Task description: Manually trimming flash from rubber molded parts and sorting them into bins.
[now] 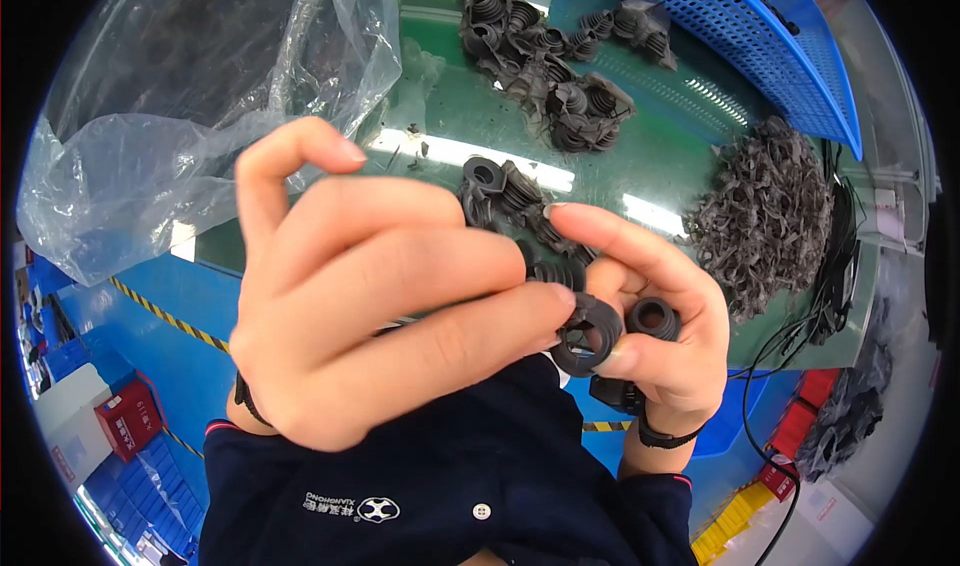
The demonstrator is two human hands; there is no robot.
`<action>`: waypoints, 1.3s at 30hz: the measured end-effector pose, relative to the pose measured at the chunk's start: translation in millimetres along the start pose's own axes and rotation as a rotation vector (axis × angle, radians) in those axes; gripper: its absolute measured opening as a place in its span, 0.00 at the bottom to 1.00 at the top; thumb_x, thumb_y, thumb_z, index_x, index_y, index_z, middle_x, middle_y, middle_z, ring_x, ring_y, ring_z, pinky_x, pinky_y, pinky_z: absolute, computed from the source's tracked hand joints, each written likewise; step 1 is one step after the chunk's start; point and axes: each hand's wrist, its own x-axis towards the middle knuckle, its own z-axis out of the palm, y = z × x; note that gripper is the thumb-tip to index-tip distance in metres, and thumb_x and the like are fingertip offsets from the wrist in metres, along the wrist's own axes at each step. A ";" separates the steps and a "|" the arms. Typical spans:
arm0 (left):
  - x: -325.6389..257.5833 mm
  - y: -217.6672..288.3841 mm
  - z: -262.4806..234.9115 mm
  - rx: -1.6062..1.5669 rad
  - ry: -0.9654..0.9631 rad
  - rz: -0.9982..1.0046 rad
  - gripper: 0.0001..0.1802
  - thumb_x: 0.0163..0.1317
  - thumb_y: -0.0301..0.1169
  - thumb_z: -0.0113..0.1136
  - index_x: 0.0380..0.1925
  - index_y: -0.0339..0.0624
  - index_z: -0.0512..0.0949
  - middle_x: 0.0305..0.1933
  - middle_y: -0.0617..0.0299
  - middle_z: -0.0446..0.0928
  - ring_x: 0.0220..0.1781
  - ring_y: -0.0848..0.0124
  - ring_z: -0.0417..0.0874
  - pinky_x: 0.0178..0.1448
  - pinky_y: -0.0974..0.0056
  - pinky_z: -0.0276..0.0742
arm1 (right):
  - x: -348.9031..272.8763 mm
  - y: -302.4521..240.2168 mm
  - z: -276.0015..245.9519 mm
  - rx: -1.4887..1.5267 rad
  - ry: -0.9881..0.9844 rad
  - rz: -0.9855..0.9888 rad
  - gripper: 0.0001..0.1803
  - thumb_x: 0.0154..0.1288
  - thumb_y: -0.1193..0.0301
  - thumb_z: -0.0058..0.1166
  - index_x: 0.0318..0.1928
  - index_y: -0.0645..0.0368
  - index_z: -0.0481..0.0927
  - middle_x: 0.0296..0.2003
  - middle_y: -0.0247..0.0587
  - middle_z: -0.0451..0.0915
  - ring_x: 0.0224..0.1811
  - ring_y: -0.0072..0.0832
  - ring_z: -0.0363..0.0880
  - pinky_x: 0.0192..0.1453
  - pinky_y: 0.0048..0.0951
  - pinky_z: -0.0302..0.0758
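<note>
My right hand is closed around black ribbed rubber boots. One round boot opening faces up near its thumb, and a second boot sits in the palm. A strip of joined boots shows beyond the fingers, its far end partly behind my left hand. My left hand reaches across from the left, index fingertip pressed on the rim of the nearest boot, with what looks like the thumb tip below it. Its little finger is raised and bent; the middle fingers are curled and slightly blurred.
More boots in ragged sheets lie on the green table. A heap of torn rubber scraps is at the right, below a tilted blue perforated basket. Clear plastic bagging covers the far left. Black cables run along the right edge.
</note>
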 end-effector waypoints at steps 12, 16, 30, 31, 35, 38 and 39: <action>-1.3 14.5 26.9 0.408 0.369 0.018 0.05 0.38 0.28 0.63 0.19 0.49 0.77 0.22 0.69 0.71 0.27 0.71 0.69 0.48 0.57 0.61 | -7.1 18.0 13.8 -1.314 0.370 -1.009 0.19 0.31 0.80 0.60 0.33 0.61 0.81 0.33 0.39 0.72 0.20 0.22 0.71 0.21 0.16 0.68; 2.6 0.2 10.8 0.446 0.227 -0.106 0.06 0.40 0.21 0.58 0.22 0.42 0.74 0.26 0.65 0.72 0.30 0.68 0.71 0.42 0.62 0.65 | -9.1 10.1 10.5 -1.316 0.242 -1.001 0.18 0.33 0.82 0.61 0.32 0.61 0.81 0.33 0.39 0.72 0.20 0.21 0.71 0.22 0.16 0.68; 7.4 4.4 3.9 -0.121 -0.023 -0.073 0.10 0.43 0.22 0.60 0.29 0.40 0.82 0.23 0.65 0.74 0.22 0.75 0.71 0.43 0.63 0.64 | -14.3 1.6 4.3 -0.928 0.166 -0.653 0.10 0.42 0.83 0.60 0.29 0.62 0.78 0.35 0.48 0.71 0.23 0.19 0.71 0.27 0.16 0.67; 4.8 2.3 4.9 -0.119 0.000 -0.050 0.10 0.42 0.24 0.62 0.29 0.40 0.82 0.22 0.66 0.74 0.22 0.76 0.72 0.44 0.63 0.64 | -12.6 2.8 3.1 -0.966 0.169 -0.704 0.12 0.39 0.82 0.59 0.30 0.58 0.80 0.35 0.43 0.72 0.20 0.17 0.70 0.24 0.15 0.67; 3.9 -2.0 6.3 -0.106 0.013 0.015 0.11 0.39 0.28 0.66 0.27 0.41 0.81 0.20 0.67 0.75 0.21 0.77 0.74 0.43 0.63 0.65 | -12.1 5.3 -2.5 -1.046 0.159 -0.794 0.16 0.36 0.82 0.58 0.31 0.55 0.81 0.35 0.37 0.73 0.18 0.15 0.69 0.20 0.14 0.67; 0.5 1.1 11.9 0.090 0.132 0.089 0.07 0.40 0.26 0.65 0.24 0.42 0.80 0.19 0.68 0.74 0.21 0.76 0.75 0.40 0.63 0.66 | -11.1 4.7 -3.6 -1.090 0.125 -0.833 0.17 0.36 0.83 0.59 0.32 0.56 0.81 0.36 0.37 0.72 0.18 0.16 0.70 0.20 0.15 0.67; 0.1 4.8 14.4 0.093 0.133 0.087 0.07 0.40 0.26 0.65 0.24 0.42 0.80 0.19 0.68 0.74 0.21 0.76 0.75 0.40 0.63 0.66 | -12.0 4.1 -0.9 -1.089 0.122 -0.834 0.17 0.36 0.83 0.59 0.32 0.56 0.81 0.36 0.37 0.72 0.18 0.16 0.70 0.20 0.15 0.67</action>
